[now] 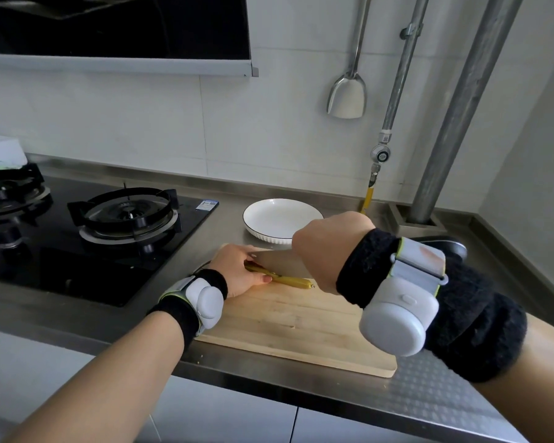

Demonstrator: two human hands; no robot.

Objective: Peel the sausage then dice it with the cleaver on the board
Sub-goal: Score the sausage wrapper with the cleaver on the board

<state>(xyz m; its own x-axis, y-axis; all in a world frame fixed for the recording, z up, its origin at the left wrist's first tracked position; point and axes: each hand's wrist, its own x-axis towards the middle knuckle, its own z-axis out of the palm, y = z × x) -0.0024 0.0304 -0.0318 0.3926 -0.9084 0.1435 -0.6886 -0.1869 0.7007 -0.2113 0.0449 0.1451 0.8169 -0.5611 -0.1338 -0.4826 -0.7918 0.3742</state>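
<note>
Along the board's [301, 327] far edge, sausage [293, 280] in yellow casing, lying flat. Left hand [240, 270] at the board's far left corner, fingers [264, 279] curled round sausage end. Right hand [327, 247] above the board's far edge, fingers clenched on cleaver [280, 261], blade over sausage. White plate [279, 219] just beyond the board.

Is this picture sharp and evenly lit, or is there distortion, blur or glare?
Head view: wide-angle distortion tilts the pipe and bends the counter edge; the right hand and cleaver look slightly soft; light is even, with mild sheen on the steel and only faint shadows on the board.
</note>
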